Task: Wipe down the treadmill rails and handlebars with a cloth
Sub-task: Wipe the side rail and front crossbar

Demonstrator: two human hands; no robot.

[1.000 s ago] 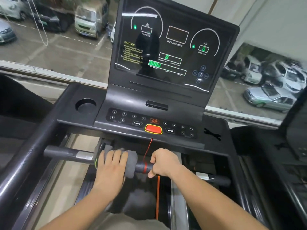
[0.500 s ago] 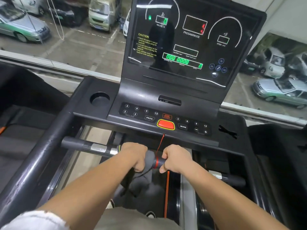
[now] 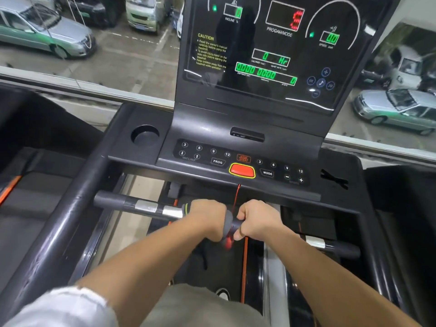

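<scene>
The treadmill's front handlebar [image 3: 132, 204] runs across below the console, black with silver sensor bands. My left hand [image 3: 207, 219] is wrapped around its middle with a grey cloth [image 3: 228, 223] pressed between palm and bar; only an edge of the cloth shows. My right hand [image 3: 258, 219] grips the bare bar just to the right, almost touching the left. The left side rail [image 3: 70, 213] slopes down toward me, and the bar's right end [image 3: 339, 249] sticks out past my right forearm.
The console [image 3: 236, 159] with buttons, a red stop key and a lit screen stands just above my hands. A cup holder [image 3: 145, 135] sits at its left. A red safety cord [image 3: 236, 197] hangs between my hands. Neighbouring treadmills flank both sides; a window shows parked cars.
My left hand has closed around the bar, covering most of the cloth that lay spread over it. The view has shifted down and left, with my arms reaching farther forward.
</scene>
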